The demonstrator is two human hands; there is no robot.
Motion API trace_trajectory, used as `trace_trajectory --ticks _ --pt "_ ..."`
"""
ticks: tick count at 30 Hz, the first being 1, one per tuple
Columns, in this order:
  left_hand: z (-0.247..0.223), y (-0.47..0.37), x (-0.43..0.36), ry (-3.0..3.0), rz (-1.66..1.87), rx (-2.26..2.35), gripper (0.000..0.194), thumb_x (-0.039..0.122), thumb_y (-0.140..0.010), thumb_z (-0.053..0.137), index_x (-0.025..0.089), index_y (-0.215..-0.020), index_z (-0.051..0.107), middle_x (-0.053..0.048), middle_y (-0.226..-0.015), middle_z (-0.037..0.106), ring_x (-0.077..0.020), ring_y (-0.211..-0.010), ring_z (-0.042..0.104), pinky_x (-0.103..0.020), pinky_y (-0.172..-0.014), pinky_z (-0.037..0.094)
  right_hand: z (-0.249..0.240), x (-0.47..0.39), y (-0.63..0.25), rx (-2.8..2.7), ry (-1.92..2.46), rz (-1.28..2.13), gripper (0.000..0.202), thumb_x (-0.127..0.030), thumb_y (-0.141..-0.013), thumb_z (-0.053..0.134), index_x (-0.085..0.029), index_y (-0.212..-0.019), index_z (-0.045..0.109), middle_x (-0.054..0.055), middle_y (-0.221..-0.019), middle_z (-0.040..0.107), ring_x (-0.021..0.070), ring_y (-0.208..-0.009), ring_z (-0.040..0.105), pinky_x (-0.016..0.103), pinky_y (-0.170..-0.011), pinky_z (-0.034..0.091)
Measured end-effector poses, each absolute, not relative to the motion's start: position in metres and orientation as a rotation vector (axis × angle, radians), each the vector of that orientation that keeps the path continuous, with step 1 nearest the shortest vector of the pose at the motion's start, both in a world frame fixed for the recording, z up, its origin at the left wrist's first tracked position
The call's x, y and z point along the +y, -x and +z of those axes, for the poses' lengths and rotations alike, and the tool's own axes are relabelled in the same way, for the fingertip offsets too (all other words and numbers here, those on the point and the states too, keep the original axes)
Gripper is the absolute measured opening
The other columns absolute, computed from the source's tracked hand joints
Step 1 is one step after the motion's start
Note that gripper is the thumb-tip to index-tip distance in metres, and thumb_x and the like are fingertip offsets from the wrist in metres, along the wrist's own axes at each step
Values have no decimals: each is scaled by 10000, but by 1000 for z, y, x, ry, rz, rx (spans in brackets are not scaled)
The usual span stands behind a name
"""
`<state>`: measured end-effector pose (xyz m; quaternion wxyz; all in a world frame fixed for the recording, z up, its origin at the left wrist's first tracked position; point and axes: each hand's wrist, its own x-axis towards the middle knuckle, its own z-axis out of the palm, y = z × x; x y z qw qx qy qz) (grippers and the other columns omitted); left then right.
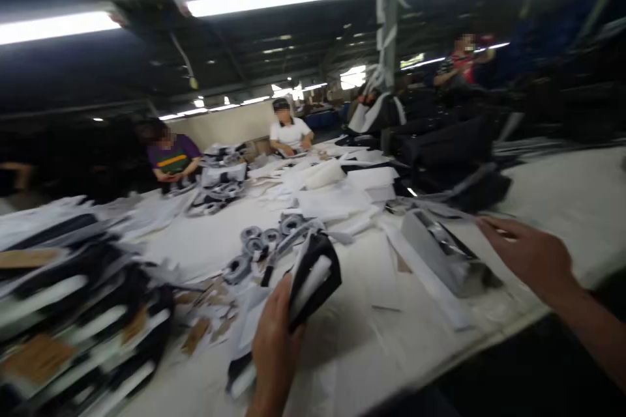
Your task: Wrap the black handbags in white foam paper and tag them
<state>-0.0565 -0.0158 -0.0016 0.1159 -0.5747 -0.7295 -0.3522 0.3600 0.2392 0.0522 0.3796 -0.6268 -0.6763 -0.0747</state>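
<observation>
Left hand point(276, 345) left of the grey box point(430, 257), fingers point(281, 300) wrapped round a black-and-white fabric piece point(328, 259), right hand point(535, 260) just right, fingers bunched, can't tell on what.

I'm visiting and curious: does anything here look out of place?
Brown scraps lie loosely strewn on the white table, between the left hand and the dark-and-white stack, looking untidy beside it. Blur hides finer detail.
</observation>
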Motion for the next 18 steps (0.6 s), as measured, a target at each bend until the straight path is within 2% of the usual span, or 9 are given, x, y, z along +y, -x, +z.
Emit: trace_trajectory --ticks 2,4,7,9,11,14,17,18 --pt "-5 61 -11 1710 -1022 -2115 839 77 -818 565 310 -1559 248 -72 -1484 518 -281 -1314 548 -453 -1055 501 60 243 -390 -1704 1742 -160 442 -478 -975 511 -141 -1047 787 139 -1114 737 228 -1009 672 341 -738 460" --pt "-5 60 -10 1729 -996 -2100 833 100 -846 565 334 -1566 219 -56 -1481 522 -278 -1308 555 -441 -1045 508 56 247 -408 -1708 1826 -144 451 -459 -976 501 -121 -1040 792 150 -1145 727 221 -991 672 335 -727 449" --pt "0 56 -13 1702 -958 -2130 830 96 -846 563 329 -1566 223 -45 -1490 515 -274 -1311 552 -421 -1051 502 37 248 -418 -1794 1873 -60 344 -432 -891 638 -141 -887 822 142 -937 763 216 -735 679 337 -610 416" --pt "6 54 -15 1657 -953 -2166 819 86 -831 572 308 -1555 262 -48 -1488 519 -273 -1307 555 -410 -1054 497 27 246 -417 -1862 1844 -8 311 -420 -860 684 -142 -857 824 134 -842 763 214 -662 668 340 -594 420" --pt "11 54 -14 1636 -961 -2188 811 79 -816 585 290 -1543 295 -55 -1485 523 -273 -1300 561 -401 -1045 502 27 241 -409 -1877 1776 -46 389 -434 -920 615 -106 -1021 798 174 -990 758 243 -843 697 355 -706 467" --pt "14 54 -13 1634 -980 -2196 813 68 -803 598 278 -1534 310 -63 -1479 529 -275 -1293 567 -399 -1031 510 37 217 -368 -1827 1489 -209 461 -414 -1014 469 -89 -1262 681 195 -1265 670 253 -1187 607 359 -985 437" --pt "13 51 -11 1630 -987 -2175 819 49 -796 596 273 -1530 312 -67 -1473 534 -276 -1302 558 -407 -1040 503 34 173 -289 -2012 1087 -26 379 -388 -1019 473 -152 -1218 693 129 -1213 710 211 -1129 653 325 -1043 456" --pt "12 50 -11 1633 -984 -2164 823 44 -795 595 272 -1532 307 -68 -1472 535 -276 -1308 553 -409 -1047 498 26 157 -258 -2157 995 141 383 -379 -1020 473 -168 -1285 652 115 -1277 683 205 -1183 630 329 -1070 450"
